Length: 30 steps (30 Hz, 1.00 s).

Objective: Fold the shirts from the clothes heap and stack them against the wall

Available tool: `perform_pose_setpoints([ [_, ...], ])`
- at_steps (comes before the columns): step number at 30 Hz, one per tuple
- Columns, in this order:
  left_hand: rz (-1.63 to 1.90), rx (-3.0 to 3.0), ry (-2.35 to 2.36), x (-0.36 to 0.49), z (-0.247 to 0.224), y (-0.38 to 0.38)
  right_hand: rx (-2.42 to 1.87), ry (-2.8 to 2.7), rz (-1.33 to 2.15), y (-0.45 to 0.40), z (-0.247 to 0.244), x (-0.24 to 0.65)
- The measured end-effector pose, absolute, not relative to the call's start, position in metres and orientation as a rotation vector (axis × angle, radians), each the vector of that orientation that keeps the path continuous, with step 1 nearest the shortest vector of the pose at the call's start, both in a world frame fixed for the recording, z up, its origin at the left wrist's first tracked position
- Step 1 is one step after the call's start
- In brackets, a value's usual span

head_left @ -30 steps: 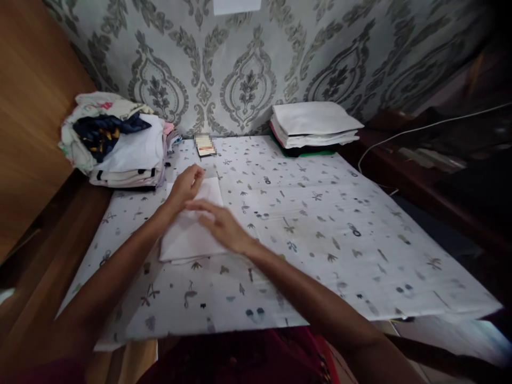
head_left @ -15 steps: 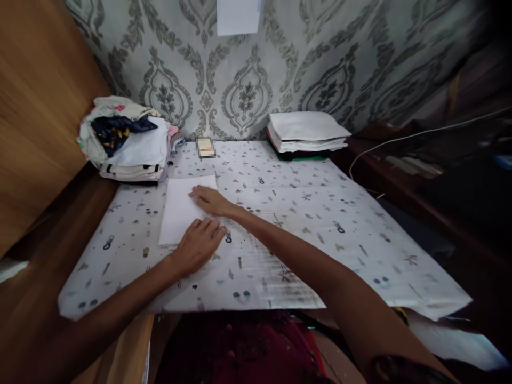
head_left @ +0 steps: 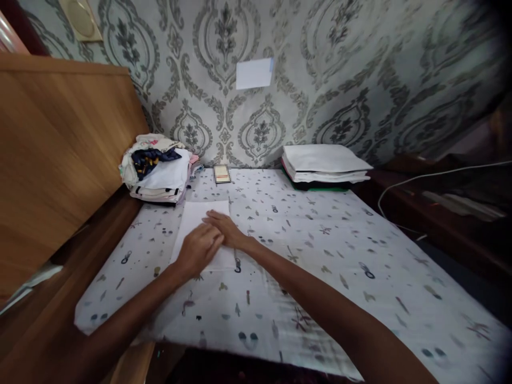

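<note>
A folded white cloth [head_left: 196,210] lies flat on the left part of the covered table. On top of it rests my right hand [head_left: 226,229], open and palm down, with its fingers stretched toward the left. My left hand [head_left: 200,248] is over the near part of the cloth, right beside my right hand and seeming to touch it. Its fingers are loosely bent, its thumb stands apart, and I see nothing held in it. Both hands cover the middle of the cloth.
A pile of folded clothes [head_left: 160,170] stands at the back left against a wooden panel [head_left: 68,138]. At the back right is a stack of white folded cloths [head_left: 326,160]. A small card-like item [head_left: 222,174] lies near the wall. A white cable [head_left: 440,173] runs at right.
My left hand has come up and over the cloth, close against my right hand. My right hand stays on the cloth. The view has tilted up, showing more wall.
</note>
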<state>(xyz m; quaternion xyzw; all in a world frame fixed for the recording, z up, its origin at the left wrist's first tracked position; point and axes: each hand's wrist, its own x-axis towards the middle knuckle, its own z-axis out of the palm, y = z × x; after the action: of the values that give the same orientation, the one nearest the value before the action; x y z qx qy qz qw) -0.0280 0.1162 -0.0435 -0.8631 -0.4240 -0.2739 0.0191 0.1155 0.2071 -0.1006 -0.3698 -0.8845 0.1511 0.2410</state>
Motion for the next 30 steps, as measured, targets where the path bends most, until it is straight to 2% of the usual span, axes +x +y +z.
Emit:
perform_pose_setpoints([
  [2, -0.793, -2.527, -1.524, -0.041, -0.046, 0.128, -1.013, -2.42, 0.383, 0.209, -0.096, 0.115],
  [5, -0.521, -2.402, -1.8, -0.051, -0.066, 0.132, -1.043, -2.466, 0.353, 0.217, -0.086, 0.107],
  [10, -0.166, -2.405, -1.991, -0.046, -0.088, 0.114, -1.003, -2.674, 0.426, 0.246, -0.075, 0.076],
  [19, -0.084, -2.537, -2.013, -0.047, -0.072, 0.092, -1.265, -2.625, 0.25, 0.274, -0.068, 0.049],
  [26, -0.011, -2.818, -1.832, -0.066, -0.07, 0.083, -1.472, -2.662, 0.397, 0.301, -0.048, 0.061],
  [30, -0.067, -2.89, -1.843, -0.081, -0.061, 0.086, -1.559, -2.571, 0.336, 0.29, -0.034, 0.08],
])
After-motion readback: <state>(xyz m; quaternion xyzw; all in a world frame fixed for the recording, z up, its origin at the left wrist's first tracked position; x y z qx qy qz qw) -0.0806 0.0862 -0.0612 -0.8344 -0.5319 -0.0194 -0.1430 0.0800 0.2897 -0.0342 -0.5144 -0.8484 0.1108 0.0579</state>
